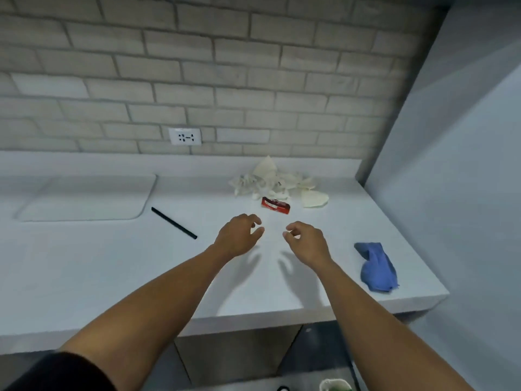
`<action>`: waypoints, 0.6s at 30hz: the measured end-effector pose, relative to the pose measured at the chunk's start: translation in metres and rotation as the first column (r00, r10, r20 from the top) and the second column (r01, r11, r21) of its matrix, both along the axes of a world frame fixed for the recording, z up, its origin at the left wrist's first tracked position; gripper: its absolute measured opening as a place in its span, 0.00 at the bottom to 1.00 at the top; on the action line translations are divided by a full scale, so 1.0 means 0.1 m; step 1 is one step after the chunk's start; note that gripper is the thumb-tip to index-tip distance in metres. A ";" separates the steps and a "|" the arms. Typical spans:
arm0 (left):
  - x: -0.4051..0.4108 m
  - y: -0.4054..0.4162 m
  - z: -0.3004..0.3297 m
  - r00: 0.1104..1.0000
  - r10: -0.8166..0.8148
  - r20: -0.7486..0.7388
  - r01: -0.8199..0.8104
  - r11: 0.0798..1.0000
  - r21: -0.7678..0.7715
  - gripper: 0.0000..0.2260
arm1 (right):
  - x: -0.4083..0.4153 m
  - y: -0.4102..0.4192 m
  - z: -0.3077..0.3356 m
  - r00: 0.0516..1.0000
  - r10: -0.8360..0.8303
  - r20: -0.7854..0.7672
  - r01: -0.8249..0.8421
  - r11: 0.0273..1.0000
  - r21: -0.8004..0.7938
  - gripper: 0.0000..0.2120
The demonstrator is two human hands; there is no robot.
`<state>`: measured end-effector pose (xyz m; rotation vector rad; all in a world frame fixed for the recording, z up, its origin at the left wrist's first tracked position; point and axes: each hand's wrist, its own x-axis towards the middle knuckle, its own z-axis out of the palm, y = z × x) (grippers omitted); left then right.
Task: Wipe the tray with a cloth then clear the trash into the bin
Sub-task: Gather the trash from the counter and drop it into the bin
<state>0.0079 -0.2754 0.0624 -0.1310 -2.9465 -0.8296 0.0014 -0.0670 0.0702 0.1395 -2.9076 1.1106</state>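
Note:
A white tray (pixel 84 197) lies flat at the back left of the white counter (pixel 112 266). A pile of crumpled white paper trash (pixel 277 180) sits at the back right, with a red wrapper (pixel 275 205) just in front of it. A blue cloth (pixel 377 268) lies bunched near the counter's right edge. A black straw (pixel 174 222) lies between tray and hands. My left hand (pixel 239 235) and my right hand (pixel 306 239) hover side by side above the counter, just short of the red wrapper, fingers curled and apart, holding nothing.
A brick wall with a white socket (pixel 185 136) backs the counter, and a plain wall closes the right side. Below the counter's front edge, the rim of a container (pixel 335 385) shows at the bottom of the view.

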 end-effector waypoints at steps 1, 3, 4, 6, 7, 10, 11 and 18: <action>-0.04 -0.09 -0.09 0.999 0.028 0.025 -0.028 1.000 0.001 0.15 | -0.13 -0.06 -0.06 1.000 0.017 0.017 -0.017 1.000 0.017 0.12; -0.17 -0.23 -0.24 0.994 0.080 0.073 -0.080 0.997 -0.002 0.15 | -0.43 -0.16 -0.18 0.998 0.039 0.052 -0.041 0.999 0.025 0.11; -0.26 -0.30 -0.30 0.990 0.110 0.087 -0.109 0.994 -0.008 0.15 | -0.61 -0.21 -0.22 0.997 0.050 0.067 -0.051 0.998 0.020 0.12; -0.47 -0.40 -0.40 0.979 0.171 0.110 -0.169 0.985 -0.020 0.15 | -0.98 -0.30 -0.29 0.994 0.070 0.087 -0.073 0.997 0.023 0.12; -0.57 -0.43 -0.43 0.972 0.198 0.129 -0.197 0.980 -0.027 0.15 | -1.17 -0.34 -0.30 0.993 0.080 0.089 -0.083 0.996 0.034 0.12; -0.92 -0.48 -0.45 0.954 0.247 0.171 -0.238 0.969 -0.070 0.15 | -1.67 -0.42 -0.33 0.991 0.106 0.081 -0.113 0.989 0.090 0.12; -1.06 -0.50 -0.45 0.949 0.268 0.166 -0.259 0.963 -0.074 0.15 | -1.83 -0.44 -0.32 0.990 0.118 0.083 -0.126 0.986 0.107 0.11; -1.96 -0.54 -0.36 0.927 0.358 0.117 -0.349 0.933 -0.088 0.16 | -2.78 -0.48 -0.35 0.986 0.159 0.047 -0.166 0.964 0.210 0.18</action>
